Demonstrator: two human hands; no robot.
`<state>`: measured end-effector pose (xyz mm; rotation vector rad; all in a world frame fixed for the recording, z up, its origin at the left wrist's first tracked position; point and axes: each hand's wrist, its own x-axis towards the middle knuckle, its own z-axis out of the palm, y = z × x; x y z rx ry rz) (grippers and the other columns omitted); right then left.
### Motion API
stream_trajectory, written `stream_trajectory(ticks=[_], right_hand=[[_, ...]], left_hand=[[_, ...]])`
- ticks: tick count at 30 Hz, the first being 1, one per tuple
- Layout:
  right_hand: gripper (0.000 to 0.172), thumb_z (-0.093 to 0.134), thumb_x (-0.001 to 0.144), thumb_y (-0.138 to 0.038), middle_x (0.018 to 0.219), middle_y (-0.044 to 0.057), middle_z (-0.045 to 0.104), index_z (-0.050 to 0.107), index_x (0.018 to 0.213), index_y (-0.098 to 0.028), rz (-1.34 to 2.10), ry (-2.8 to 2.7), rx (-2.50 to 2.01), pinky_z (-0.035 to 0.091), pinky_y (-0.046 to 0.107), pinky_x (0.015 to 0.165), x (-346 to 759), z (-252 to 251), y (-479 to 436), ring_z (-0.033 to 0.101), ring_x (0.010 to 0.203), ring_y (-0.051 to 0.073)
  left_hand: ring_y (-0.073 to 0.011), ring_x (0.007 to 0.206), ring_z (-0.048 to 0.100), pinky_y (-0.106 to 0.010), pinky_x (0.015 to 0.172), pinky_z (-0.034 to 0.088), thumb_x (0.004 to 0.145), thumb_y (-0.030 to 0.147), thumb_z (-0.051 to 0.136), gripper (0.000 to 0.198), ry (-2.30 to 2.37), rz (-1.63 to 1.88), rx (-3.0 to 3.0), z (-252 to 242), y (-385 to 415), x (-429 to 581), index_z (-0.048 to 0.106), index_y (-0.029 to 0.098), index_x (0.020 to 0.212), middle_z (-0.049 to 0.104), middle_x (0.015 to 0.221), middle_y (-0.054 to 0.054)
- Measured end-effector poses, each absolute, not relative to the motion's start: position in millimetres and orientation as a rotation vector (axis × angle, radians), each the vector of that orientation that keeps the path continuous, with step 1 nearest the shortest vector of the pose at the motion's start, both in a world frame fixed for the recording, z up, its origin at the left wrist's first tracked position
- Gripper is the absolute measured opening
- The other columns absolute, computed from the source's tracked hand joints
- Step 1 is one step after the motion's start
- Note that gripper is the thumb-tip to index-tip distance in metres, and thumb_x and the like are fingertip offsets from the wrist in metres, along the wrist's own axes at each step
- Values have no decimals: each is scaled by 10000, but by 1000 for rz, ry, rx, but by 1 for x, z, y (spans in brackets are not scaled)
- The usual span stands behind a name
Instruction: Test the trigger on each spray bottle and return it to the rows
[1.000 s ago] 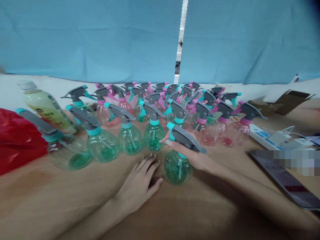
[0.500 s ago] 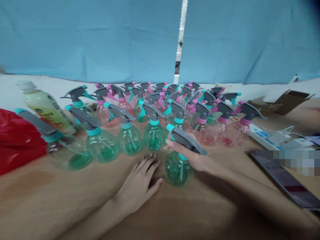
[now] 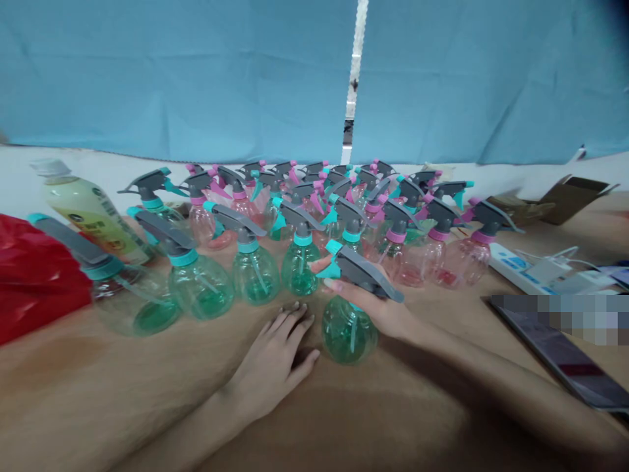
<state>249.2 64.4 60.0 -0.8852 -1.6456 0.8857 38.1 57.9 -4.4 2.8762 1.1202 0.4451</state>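
My right hand [image 3: 376, 305] is shut around the grey-and-teal trigger head [image 3: 366, 275] of a round spray bottle [image 3: 349, 333], which has a clear green-tinted body and stands at the front of the group. My left hand [image 3: 272, 354] lies palm down on the tan table [image 3: 122, 373], fingers apart and holding nothing. Its fingertips are just short of a green-tinted spray bottle [image 3: 254, 275]. Several more spray bottles with pink or teal collars stand packed in rows behind, the rear ones partly hidden.
A red plastic bag [image 3: 37, 278] and a bottle of pale yellow liquid [image 3: 88, 215] lie at the left. On the right are a white power strip [image 3: 515, 267], a dark tablet [image 3: 555, 347] and a cardboard box [image 3: 570, 200]. A blue cloth [image 3: 196, 72] hangs behind.
My right hand has shifted slightly, with its fingers now further around the trigger head. The held bottle has moved a little to the left. My left hand has not moved.
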Motion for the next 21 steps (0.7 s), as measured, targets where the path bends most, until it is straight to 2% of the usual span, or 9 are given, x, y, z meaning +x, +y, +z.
stream_trajectory(ticks=[4,9,14,17,21], right_hand=[[296,642,814,-311,998,14,689,625,1107,-273,931,-1580,-841,492,364,870,246,59,64,640,944,187],[314,635,822,-315,967,16,690,622,1133,-277,931,-1567,-839,526,381,821,245,59,63,658,880,190],[299,637,822,-312,1054,22,692,628,1117,-270,902,-1585,-833,496,425,910,245,60,63,643,998,215],[305,633,828,-309,1102,25,685,621,1129,-264,902,-1594,-833,493,407,917,246,60,63,637,1024,211],[298,629,832,-310,1080,21,691,627,1125,-257,878,-1610,-848,505,368,873,246,60,63,651,968,198]], left_hand=[[-283,1281,429,-466,1045,350,959,407,421,448,1129,440,2892,-5,58,38,464,149,1323,486,1383,-123],[-284,1279,429,-467,1043,352,956,401,432,456,1127,432,2895,-6,58,38,456,137,1328,481,1385,-129],[-293,1279,426,-473,1044,350,954,393,440,462,1133,398,2900,-4,58,39,466,109,1318,483,1379,-144],[-287,1282,424,-466,1045,352,954,386,443,456,1138,385,2897,-2,58,39,462,116,1321,482,1382,-138],[-282,1283,425,-462,1048,346,955,387,441,452,1133,401,2897,-3,58,39,455,130,1326,481,1386,-129]])
